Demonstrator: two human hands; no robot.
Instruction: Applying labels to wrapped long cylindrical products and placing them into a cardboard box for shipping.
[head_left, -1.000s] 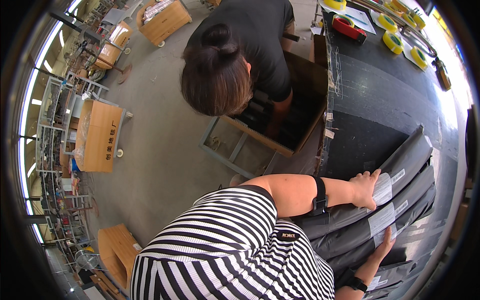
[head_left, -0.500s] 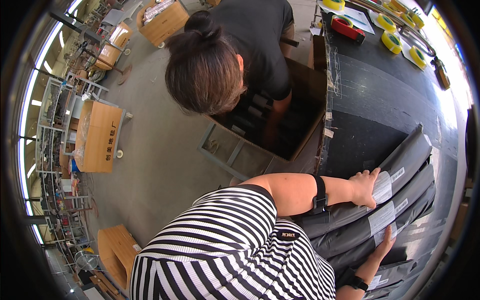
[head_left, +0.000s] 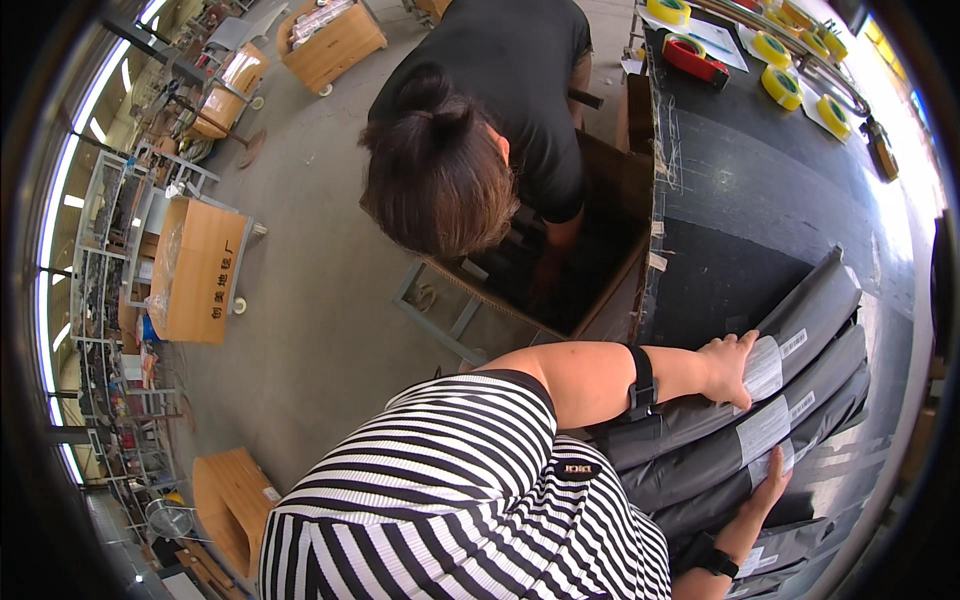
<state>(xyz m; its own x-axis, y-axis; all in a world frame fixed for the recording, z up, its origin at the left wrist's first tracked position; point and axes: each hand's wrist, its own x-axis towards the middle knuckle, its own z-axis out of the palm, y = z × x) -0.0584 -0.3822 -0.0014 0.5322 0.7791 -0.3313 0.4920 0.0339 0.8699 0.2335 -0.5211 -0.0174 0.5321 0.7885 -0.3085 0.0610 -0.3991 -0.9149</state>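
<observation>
Warehouse floor, grey concrete, w/ a dark table [head_left: 760, 190] along the right. Since a sec before, the co-worker's head [head_left: 440, 170] had swung from over the carton to the left of it; both of the wearer's hands hadn't moved, so the stack was just being held steady. Left hand [head_left: 725, 365] lay flat, fingers spread, on the top grey pack [head_left: 810, 300]. Right hand [head_left: 770, 490] was open against a lower pack [head_left: 700, 480], gripping nothing. Carton [head_left: 600, 290] beside the table: co-worker's arm inside, contents too dark to tell.
</observation>
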